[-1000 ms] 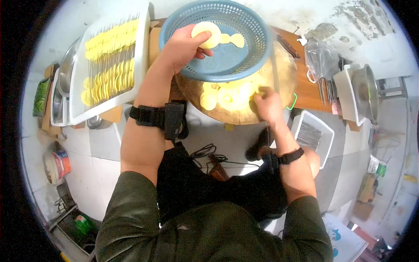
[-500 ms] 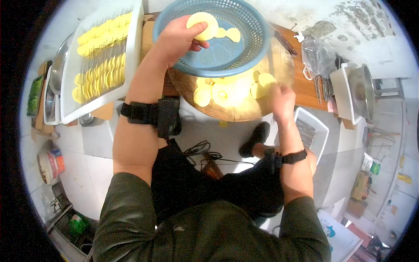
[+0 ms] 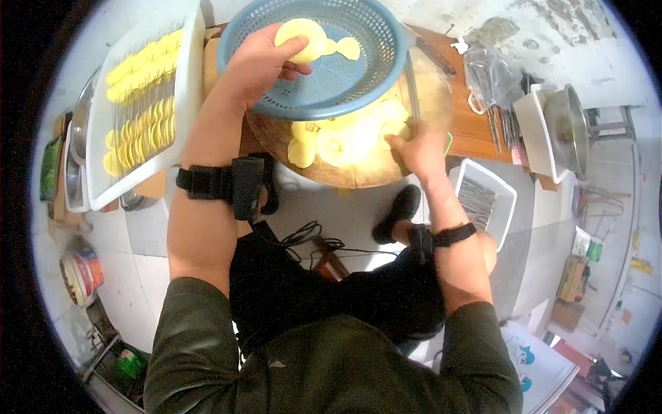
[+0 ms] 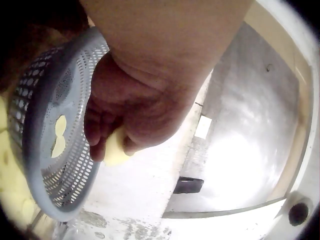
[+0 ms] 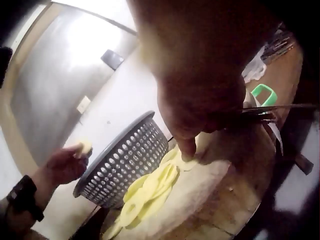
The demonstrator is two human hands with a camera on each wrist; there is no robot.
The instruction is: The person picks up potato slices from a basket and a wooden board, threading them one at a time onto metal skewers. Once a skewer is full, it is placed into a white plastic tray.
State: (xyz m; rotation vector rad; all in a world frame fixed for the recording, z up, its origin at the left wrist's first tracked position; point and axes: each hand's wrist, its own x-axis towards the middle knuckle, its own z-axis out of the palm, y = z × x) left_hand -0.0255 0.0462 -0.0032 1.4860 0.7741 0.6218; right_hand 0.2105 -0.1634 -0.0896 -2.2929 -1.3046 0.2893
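My left hand (image 3: 261,58) is over the blue plastic basket (image 3: 231,90), pinching a round yellow potato slice (image 3: 301,38) under the thumb; the left wrist view shows the slice (image 4: 116,148) edge-on between thumb and fingers. Two small slices (image 3: 348,48) lie at the bottom of the basket. Beside it, several thin potato slices (image 3: 303,153) overlap on the round wooden board (image 3: 372,181). My right hand (image 3: 426,148) is low over the board's right side, thumb at a slice (image 5: 186,162). Thin metal skewers (image 5: 287,108) stick out from this hand; its grip is partly hidden.
A white tray (image 3: 183,131) of skewered slices stands on the left. To the right are a knife (image 3: 436,55), a plastic bag with skewers (image 3: 491,69), a green handle (image 3: 449,144) and a metal bowl (image 3: 567,131). A white bin of skewers (image 3: 507,221) stands lower.
The right hand drew a slice to the right, then came back left over the board's slices. The left hand keeps its slice over the basket. The whole head view has shifted.
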